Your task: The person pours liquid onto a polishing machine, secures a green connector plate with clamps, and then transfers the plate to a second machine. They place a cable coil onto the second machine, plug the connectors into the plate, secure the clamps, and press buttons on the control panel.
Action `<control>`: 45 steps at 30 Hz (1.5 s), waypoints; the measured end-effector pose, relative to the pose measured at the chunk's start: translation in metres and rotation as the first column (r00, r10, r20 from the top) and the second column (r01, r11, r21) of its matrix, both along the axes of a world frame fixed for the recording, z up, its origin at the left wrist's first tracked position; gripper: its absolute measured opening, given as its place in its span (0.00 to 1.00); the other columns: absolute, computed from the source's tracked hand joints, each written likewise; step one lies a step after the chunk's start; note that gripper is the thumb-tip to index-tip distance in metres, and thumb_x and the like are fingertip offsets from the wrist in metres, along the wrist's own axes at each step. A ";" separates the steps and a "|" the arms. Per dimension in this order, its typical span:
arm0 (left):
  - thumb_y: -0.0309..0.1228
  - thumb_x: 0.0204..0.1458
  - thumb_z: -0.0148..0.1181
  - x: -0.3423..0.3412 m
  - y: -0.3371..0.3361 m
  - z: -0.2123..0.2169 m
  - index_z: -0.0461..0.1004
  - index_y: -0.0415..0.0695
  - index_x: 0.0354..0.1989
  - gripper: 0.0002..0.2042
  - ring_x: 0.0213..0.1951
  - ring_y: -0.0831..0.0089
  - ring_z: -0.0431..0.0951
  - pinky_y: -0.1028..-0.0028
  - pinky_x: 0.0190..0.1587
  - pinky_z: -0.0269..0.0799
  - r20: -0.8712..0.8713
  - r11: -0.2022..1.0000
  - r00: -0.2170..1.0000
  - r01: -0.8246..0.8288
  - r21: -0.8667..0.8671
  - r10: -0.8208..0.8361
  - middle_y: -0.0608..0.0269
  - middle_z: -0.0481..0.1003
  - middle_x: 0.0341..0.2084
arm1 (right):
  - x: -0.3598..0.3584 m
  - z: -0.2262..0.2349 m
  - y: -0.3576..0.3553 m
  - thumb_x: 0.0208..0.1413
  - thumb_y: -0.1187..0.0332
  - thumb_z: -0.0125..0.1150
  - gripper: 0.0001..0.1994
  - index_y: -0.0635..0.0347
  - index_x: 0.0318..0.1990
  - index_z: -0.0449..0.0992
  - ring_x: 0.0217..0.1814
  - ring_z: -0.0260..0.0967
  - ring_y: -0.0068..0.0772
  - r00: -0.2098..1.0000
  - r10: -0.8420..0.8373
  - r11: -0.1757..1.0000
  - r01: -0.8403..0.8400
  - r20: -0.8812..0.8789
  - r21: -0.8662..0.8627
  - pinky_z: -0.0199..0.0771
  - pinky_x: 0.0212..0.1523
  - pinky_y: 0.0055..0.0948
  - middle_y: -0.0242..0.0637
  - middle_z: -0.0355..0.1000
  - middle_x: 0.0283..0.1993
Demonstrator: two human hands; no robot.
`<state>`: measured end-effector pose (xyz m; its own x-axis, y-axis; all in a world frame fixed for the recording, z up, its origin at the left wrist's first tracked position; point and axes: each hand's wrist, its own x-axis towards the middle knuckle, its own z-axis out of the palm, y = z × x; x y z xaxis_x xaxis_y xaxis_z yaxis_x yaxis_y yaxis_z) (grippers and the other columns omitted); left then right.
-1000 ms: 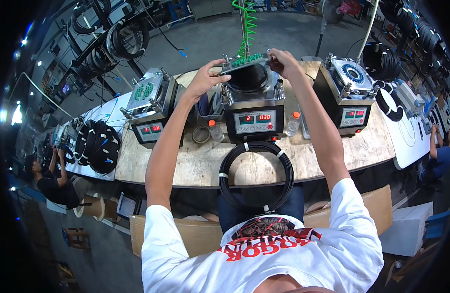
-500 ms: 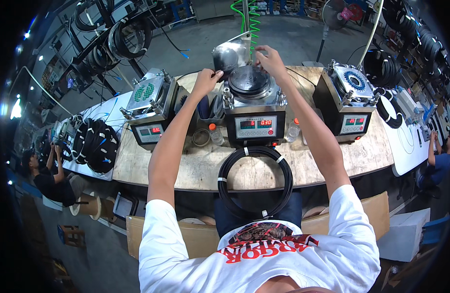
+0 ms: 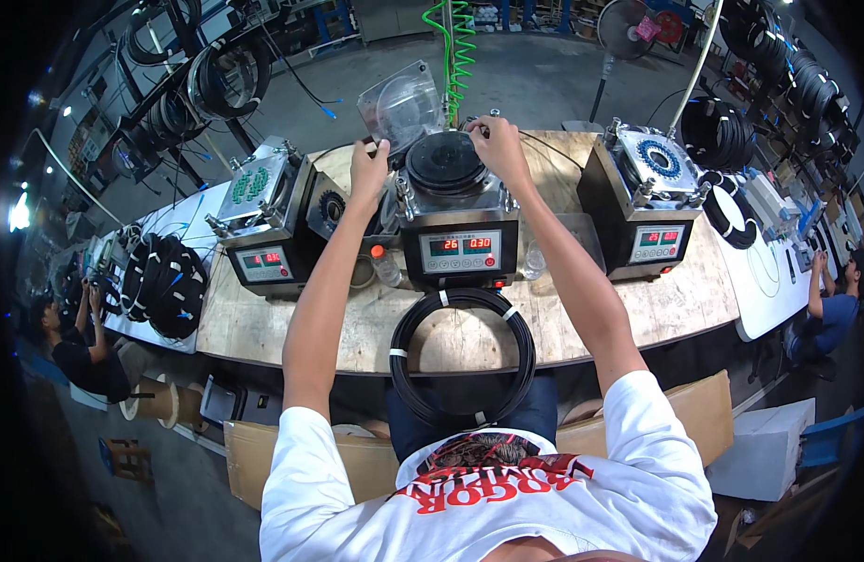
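centre machine (image 3: 458,232) at 12 o'clock, black disc (image 3: 445,161) flat on top. clear plate (image 3: 399,103) tilted up at the disc's 11 o'clock, presumably to leave the disc face reachable. left hand (image 3: 369,169) by the plate's lower edge, thumb and fingers slightly apart; can't tell if it grips. right hand (image 3: 496,148) at the disc's 1 o'clock, fingers bent, grip unclear. capped bottle (image 3: 386,270) upright at the machine's 8 o'clock, contents look clear; cap probably prevents spills.

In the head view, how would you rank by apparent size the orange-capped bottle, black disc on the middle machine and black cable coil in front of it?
1. Black cable coil
2. Black disc
3. Orange-capped bottle
Real sizes may differ.
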<state>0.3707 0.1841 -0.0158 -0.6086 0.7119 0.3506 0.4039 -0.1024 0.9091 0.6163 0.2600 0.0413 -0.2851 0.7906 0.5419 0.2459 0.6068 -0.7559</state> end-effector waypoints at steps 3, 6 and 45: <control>0.35 0.61 0.59 0.060 0.000 0.027 0.62 0.36 0.54 0.20 0.49 0.59 0.71 0.64 0.56 0.65 0.239 0.975 0.966 -0.139 0.172 0.096 0.47 0.70 0.48 | 0.012 -0.002 0.007 0.56 0.70 0.59 0.10 0.67 0.37 0.82 0.36 0.78 0.58 0.998 0.008 1.000 -0.009 0.061 0.005 0.76 0.39 0.43 0.58 0.77 0.32; 0.32 0.58 0.59 0.081 -0.002 0.036 0.63 0.36 0.51 0.18 0.55 0.49 0.66 0.62 0.61 0.59 -0.052 0.949 0.977 -0.188 0.254 0.208 0.41 0.67 0.48 | 0.007 0.000 0.002 0.55 0.70 0.59 0.10 0.68 0.38 0.83 0.36 0.78 0.56 0.989 0.089 0.996 -0.090 0.115 -0.001 0.76 0.40 0.41 0.56 0.78 0.32; 0.30 0.58 0.61 0.131 -0.033 0.087 0.71 0.40 0.58 0.19 0.48 0.54 0.77 0.64 0.53 0.71 -0.612 0.868 0.779 0.206 0.452 0.134 0.49 0.75 0.46 | 0.059 0.225 0.032 0.53 0.81 0.56 0.21 0.67 0.57 0.75 0.33 0.73 0.25 0.990 0.133 0.954 -0.115 -0.047 0.276 0.74 0.33 0.29 0.44 0.79 0.40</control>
